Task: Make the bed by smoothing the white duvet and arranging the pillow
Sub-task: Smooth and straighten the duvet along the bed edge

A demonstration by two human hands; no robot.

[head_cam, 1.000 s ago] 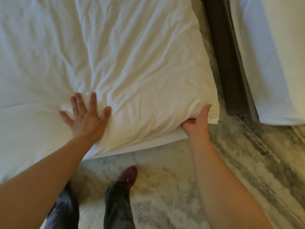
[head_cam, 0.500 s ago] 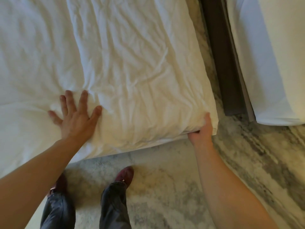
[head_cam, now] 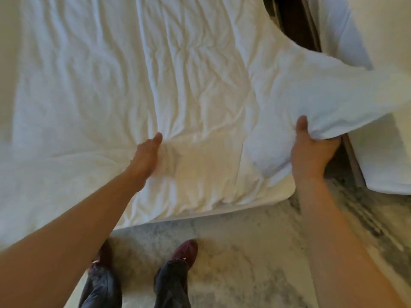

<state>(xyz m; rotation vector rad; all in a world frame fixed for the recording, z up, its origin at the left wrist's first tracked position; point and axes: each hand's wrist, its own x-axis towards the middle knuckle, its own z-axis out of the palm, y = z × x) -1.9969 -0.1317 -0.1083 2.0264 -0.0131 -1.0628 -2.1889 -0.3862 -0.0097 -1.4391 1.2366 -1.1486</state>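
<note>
Right hand: the right hand grips the near edge of the pillow, thumb on top, fingers beneath.
Left hand: the left hand lies on the duvet, fingers blurred, so whether spread or curled I cannot tell.
Pillow: raised at the bed's near right corner, long axis running away rightwards over the gap; right hand nearer.
Change: a second ago the corner lay flat under both hands; now it is lifted.

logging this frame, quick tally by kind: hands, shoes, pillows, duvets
hands: 2, left hand and right hand
shoes: 2, left shoe and right shoe
pillows: 1, pillow
duvets: 1, white duvet
total: 6
</note>
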